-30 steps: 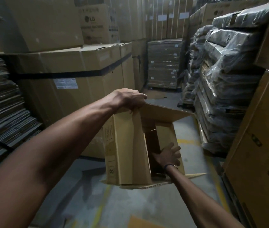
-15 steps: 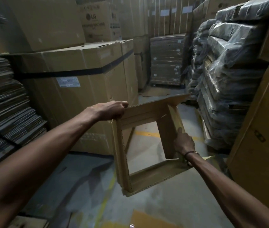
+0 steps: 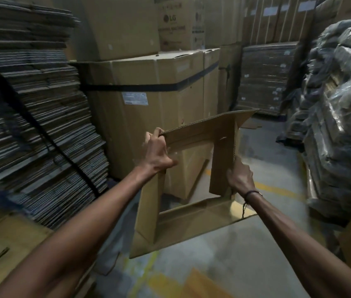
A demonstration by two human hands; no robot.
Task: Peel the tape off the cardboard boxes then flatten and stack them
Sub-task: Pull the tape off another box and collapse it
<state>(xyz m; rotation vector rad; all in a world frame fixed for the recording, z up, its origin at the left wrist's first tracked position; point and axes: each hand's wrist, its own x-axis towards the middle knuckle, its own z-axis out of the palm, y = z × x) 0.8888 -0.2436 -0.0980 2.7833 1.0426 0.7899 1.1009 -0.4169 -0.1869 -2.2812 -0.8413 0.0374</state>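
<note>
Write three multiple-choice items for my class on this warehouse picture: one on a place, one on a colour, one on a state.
1. Where is the stack of flattened cardboard?
A. Left of the held box
B. Right of the held box
C. Under the held box

2. What colour is the band round the big carton?
A. White
B. Black
C. Red

3. How is the held box?
A. Taped shut
B. Open at both ends
C. Lying flat on the floor

Key: 1 A, the stack fills the left side. 2 B, a dark band crosses the carton. 3 B, the floor shows through it while the left hand and the right hand grip its edges.
</note>
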